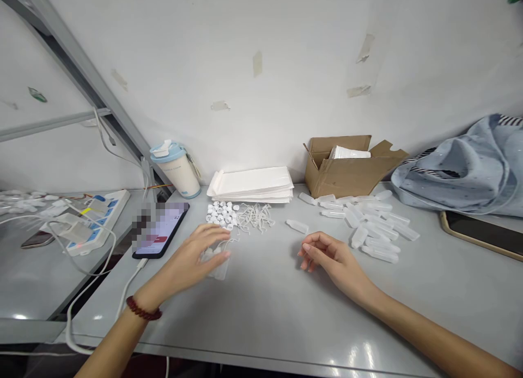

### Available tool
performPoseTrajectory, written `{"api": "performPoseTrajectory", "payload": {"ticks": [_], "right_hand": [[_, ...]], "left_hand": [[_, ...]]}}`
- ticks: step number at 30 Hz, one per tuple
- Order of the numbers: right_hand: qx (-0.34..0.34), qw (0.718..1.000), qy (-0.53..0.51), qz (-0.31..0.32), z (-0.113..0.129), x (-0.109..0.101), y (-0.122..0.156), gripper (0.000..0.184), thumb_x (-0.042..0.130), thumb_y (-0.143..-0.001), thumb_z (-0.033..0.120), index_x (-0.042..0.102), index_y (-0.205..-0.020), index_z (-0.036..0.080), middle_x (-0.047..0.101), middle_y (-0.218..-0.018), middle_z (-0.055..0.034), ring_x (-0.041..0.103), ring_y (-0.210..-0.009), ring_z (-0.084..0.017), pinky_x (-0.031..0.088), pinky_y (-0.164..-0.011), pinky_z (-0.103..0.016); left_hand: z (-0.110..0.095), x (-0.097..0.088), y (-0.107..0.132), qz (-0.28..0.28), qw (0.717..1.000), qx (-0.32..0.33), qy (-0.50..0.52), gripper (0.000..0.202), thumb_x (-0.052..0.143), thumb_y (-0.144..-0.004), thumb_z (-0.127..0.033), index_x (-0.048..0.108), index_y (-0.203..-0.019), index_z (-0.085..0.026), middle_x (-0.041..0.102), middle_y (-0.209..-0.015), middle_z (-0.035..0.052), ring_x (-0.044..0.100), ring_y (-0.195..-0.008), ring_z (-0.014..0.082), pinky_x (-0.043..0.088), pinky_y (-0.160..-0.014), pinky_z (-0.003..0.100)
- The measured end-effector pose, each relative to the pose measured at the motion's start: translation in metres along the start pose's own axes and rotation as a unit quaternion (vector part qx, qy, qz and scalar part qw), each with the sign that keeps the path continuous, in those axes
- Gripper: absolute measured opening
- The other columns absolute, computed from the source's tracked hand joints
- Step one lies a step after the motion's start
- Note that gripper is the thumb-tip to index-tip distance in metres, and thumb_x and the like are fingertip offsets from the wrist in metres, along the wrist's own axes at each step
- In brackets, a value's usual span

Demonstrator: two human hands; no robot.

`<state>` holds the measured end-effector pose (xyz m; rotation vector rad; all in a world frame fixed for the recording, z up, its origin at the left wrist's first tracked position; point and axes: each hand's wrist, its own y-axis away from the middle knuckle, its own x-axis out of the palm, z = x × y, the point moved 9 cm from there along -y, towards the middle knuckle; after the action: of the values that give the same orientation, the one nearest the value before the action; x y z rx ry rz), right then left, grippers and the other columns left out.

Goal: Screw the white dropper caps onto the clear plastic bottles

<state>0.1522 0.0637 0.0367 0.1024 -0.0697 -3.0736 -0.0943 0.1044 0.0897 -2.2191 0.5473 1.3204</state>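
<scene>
My left hand lies palm down over a translucent plastic bottle, its fingers curving around the bottle. Just beyond those fingertips sits a pile of small white caps, and beside the pile lies a tangle of thin white plastic pieces. My right hand rests on the grey table with loosely curled fingers and holds nothing. A single loose bottle lies just beyond it, and a heap of similar translucent bottles spreads to its right.
Behind the caps is a stack of white paper packets. A cardboard box, cup, smartphone, power strip, cables, folded blue cloth, and second phone surround the work area.
</scene>
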Motion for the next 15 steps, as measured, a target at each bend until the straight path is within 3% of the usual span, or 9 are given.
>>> {"api": "performPoseTrajectory", "payload": {"ticks": [4, 8, 11, 15], "right_hand": [[0.001, 1.000, -0.003, 0.001, 0.001, 0.001, 0.000, 0.028, 0.059, -0.083, 0.046, 0.057, -0.080, 0.018, 0.065, -0.074, -0.0037, 0.063, -0.062, -0.016, 0.050, -0.060, -0.031], [-0.003, 1.000, 0.014, -0.003, 0.005, -0.001, 0.001, 0.027, 0.057, -0.085, 0.045, 0.057, -0.081, 0.019, 0.065, -0.072, -0.0031, 0.062, -0.062, -0.015, 0.050, -0.062, -0.031], [-0.011, 0.999, 0.036, -0.009, 0.008, -0.004, 0.002, 0.026, 0.056, -0.085, 0.045, 0.056, -0.080, 0.019, 0.064, -0.068, -0.0018, 0.061, -0.061, -0.016, 0.050, -0.062, -0.031], [-0.055, 0.993, 0.099, -0.023, 0.012, -0.010, 0.003, 0.022, 0.052, -0.088, 0.042, 0.056, -0.083, 0.021, 0.063, -0.068, -0.0018, 0.062, -0.064, -0.017, 0.049, -0.060, -0.030]], "left_hand": [[-0.007, -0.010, -0.040, -0.056, 0.998, -0.019, -0.012, 0.025, 0.048, -0.090, -0.033, 0.065, -0.103, -0.020, 0.068, -0.109, 0.0072, 0.057, -0.110, 0.0244, 0.051, -0.091, 0.041], [-0.008, 0.000, -0.077, -0.041, 0.991, -0.004, -0.124, 0.023, 0.046, -0.086, -0.020, 0.066, -0.097, -0.015, 0.070, -0.101, 0.0081, 0.058, -0.104, 0.0261, 0.050, -0.088, 0.042], [0.000, 0.011, -0.087, -0.045, 0.986, -0.001, -0.159, 0.022, 0.046, -0.083, -0.014, 0.066, -0.091, -0.014, 0.070, -0.094, 0.0102, 0.058, -0.099, 0.0295, 0.051, -0.082, 0.044], [0.003, 0.023, -0.082, -0.052, 0.981, 0.022, -0.185, 0.023, 0.044, -0.083, -0.011, 0.065, -0.088, -0.015, 0.068, -0.091, 0.0118, 0.056, -0.099, 0.0318, 0.048, -0.081, 0.046]]}}
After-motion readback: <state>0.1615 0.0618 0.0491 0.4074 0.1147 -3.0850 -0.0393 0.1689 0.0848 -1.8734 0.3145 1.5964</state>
